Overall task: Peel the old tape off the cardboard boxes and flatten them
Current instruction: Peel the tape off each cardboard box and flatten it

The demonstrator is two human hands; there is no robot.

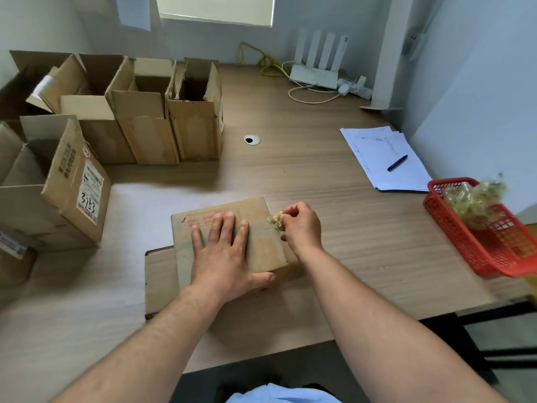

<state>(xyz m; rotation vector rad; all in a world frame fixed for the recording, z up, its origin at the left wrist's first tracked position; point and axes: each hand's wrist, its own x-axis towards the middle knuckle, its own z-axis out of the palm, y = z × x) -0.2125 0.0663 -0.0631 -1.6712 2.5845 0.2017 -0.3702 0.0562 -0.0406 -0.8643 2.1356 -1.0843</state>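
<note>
Near the desk's [319,158] front edge, a cardboard box [261,245] lies on its side. Pulled sharply, the tape could snap short or tear the cardboard's face. The left hand [223,251] presses flat on the box, fingers spread. The right hand's [300,225] grip pinches a wad of tape [275,221] at its right edge. Farther right sits a red basket [479,254] of scraps, and at the far left open boxes [145,135] wait.

On the desk [319,170] before us, a brown cardboard box [261,245] lies low, red printing on its top face, one flap splayed flat at its near left. A crumpled wad of yellowish tape [275,221] sits at its right edge, pinched in our right hand [302,226]. To our left, several open boxes [145,135] stand upright, flaps raised.
</note>
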